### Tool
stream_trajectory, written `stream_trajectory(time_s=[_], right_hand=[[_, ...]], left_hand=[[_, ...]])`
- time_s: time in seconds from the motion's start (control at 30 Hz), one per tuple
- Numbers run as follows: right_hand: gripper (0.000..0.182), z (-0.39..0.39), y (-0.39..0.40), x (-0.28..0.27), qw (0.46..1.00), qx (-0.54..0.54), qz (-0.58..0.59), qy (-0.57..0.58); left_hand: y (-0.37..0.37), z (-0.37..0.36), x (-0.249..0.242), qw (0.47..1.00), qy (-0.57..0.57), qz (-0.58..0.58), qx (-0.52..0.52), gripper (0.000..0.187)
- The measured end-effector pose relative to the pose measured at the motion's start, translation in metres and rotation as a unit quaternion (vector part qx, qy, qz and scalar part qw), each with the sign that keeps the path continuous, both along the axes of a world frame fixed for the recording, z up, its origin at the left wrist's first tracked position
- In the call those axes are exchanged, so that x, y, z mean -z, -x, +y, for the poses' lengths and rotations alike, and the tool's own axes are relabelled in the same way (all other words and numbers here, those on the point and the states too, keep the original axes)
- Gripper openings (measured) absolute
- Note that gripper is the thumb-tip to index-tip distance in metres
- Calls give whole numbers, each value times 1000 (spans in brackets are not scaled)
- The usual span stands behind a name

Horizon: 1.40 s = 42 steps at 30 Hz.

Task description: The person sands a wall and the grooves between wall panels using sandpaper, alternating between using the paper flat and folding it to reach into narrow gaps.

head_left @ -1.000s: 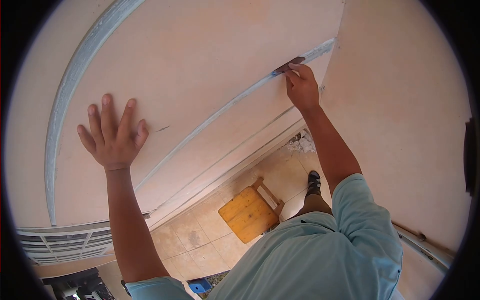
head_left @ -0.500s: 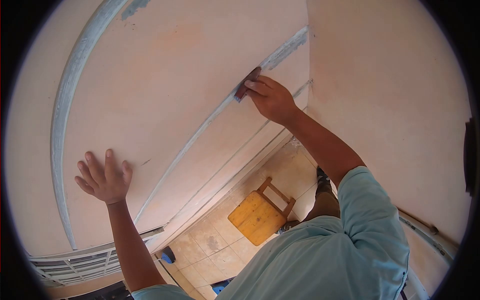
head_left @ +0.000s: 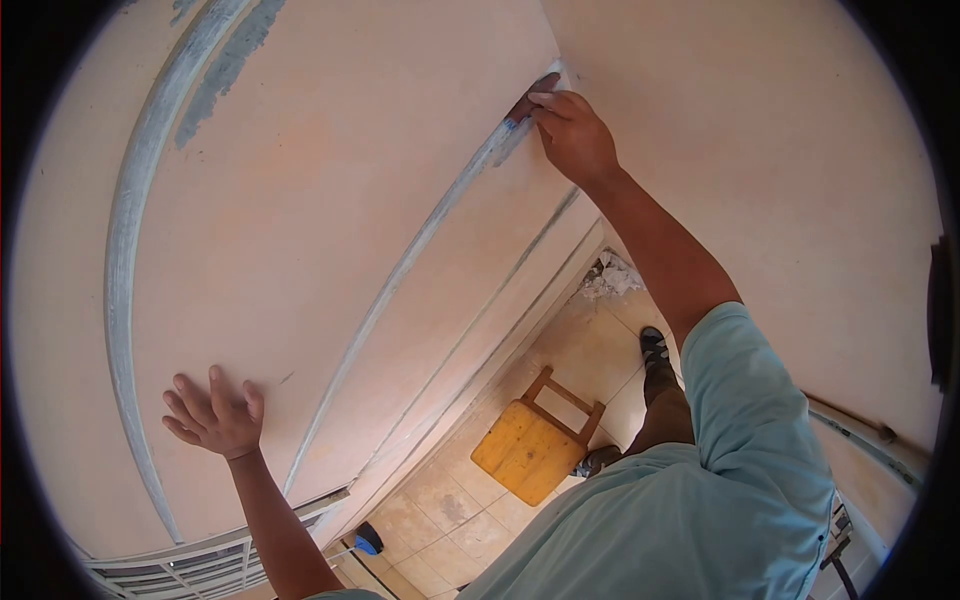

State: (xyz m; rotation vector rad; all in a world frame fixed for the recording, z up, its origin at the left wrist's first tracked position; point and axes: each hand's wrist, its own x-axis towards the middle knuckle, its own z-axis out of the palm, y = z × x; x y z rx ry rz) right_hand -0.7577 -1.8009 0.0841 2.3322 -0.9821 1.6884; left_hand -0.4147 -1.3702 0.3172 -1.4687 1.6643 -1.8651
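My right hand (head_left: 577,135) pinches a folded, dark reddish-brown piece of sandpaper (head_left: 534,97). The sandpaper lies against a grey filled strip (head_left: 410,255) that runs slantwise over the pale pink wall (head_left: 290,250). It is at the strip's upper end, close to the corner with the adjoining wall (head_left: 760,200). Farther down on the left, my left hand (head_left: 222,418) rests on the same wall with its fingers spread, holding nothing. A wider grey strip (head_left: 122,270) curves past to the left of that hand.
A wooden stool (head_left: 530,450) stands on the tiled floor beside my feet (head_left: 655,345). Debris (head_left: 611,277) lies in the floor corner. A window grille (head_left: 190,570) is at lower left, near a blue object (head_left: 369,538). Grey patches (head_left: 225,75) mark the upper wall.
My right hand has slid the sandpaper up along the strip toward the corner. My left hand stays flat on the wall; the view has shifted, so it appears lower.
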Motion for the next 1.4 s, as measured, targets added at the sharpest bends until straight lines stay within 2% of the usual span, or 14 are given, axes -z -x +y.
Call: stream_trajectory(time_s=[0.07, 0.13, 0.2, 0.27, 0.4, 0.73, 0.83, 0.93, 1.0, 1.07, 1.13, 1.2, 1.27, 1.4], right_hand=[[8, 0, -3, -2, 999, 21, -23, 31], [9, 21, -14, 4, 975, -156, 34, 155], [10, 10, -8, 6, 977, -158, 35, 138], [17, -8, 6, 0, 999, -35, 21, -5], [17, 10, -2, 1, 985, -140, 48, 84], [9, 8, -3, -6, 996, 15, 45, 72], [8, 28, -7, -6, 964, -80, 128, 220], [8, -4, 10, -17, 980, 57, 106, 160], [9, 3, 4, -12, 979, 42, 100, 171], [10, 24, -4, -5, 961, -78, 171, 205], [23, 9, 8, -14, 983, 7, 173, 66], [24, 5, 4, -9, 991, -6, 132, 28], [22, 35, -7, -6, 978, -137, 138, 79], [17, 14, -6, -9, 996, -57, 66, 28]], left_hand=[[-1, 0, 0, 1000, 1, 3, -1, 51], [-1, -2, -1, 1000, 2, -2, 4, 51], [-1, -2, -1, 1000, -3, -3, 7, 52], [3, -4, -1, 1000, 3, 8, 24, 50], [-2, -2, -1, 1000, 1, -4, 9, 51], [-1, 0, 1, 1000, 5, 9, 19, 49], [-2, -1, 1, 1000, 7, 2, 6, 49], [-3, -1, 0, 1000, 3, 4, 9, 50], [-1, 2, 3, 1000, 10, 8, 6, 50], [-1, 0, 1, 1000, 7, 0, 6, 50], [-1, 0, 1, 1000, 5, 4, 6, 49], [0, 2, 3, 1000, 12, 8, 2, 49], [-2, 0, 2, 1000, 9, 5, 14, 48], [-1, 1, 3, 1000, 13, 7, 9, 48]])
